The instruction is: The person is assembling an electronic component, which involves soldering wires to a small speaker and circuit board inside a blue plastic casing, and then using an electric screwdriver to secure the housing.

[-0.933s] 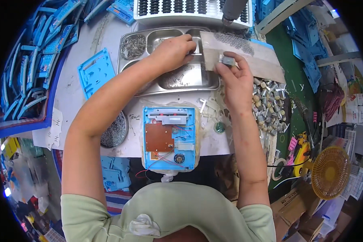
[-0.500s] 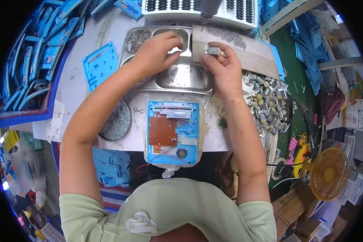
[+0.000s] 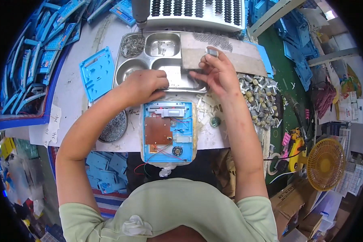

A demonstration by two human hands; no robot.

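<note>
My right hand (image 3: pixel 222 76), at the right edge of the steel compartment tray (image 3: pixel 149 59), holds a small silver motor (image 3: pixel 211 52) between its upper fingers. Its thumb reaches left over the tray's large lower compartment. Across from it, my left hand (image 3: pixel 146 84) is closed, fingers curled over the tray's near edge; whatever they may hold is hidden. Just below the hands lies an open blue plastic housing (image 3: pixel 171 155), with a brown circuit board (image 3: pixel 157 131), thin wires and a round black speaker (image 3: pixel 177 151) inside.
A heap of small motors (image 3: pixel 260 101) lies right of my right forearm. A round dish of screws (image 3: pixel 115 127) and a blue panel (image 3: pixel 96 74) are at left. A screwdriver (image 3: pixel 140 12) hangs over the tray. A white rack (image 3: pixel 197 22) stands behind; a yellow fan (image 3: pixel 326 164) is at right.
My left hand has come back from the upper compartment toward the near edge of the tray. My right hand has lowered slightly, still holding the motor, and its thumb has spread away.
</note>
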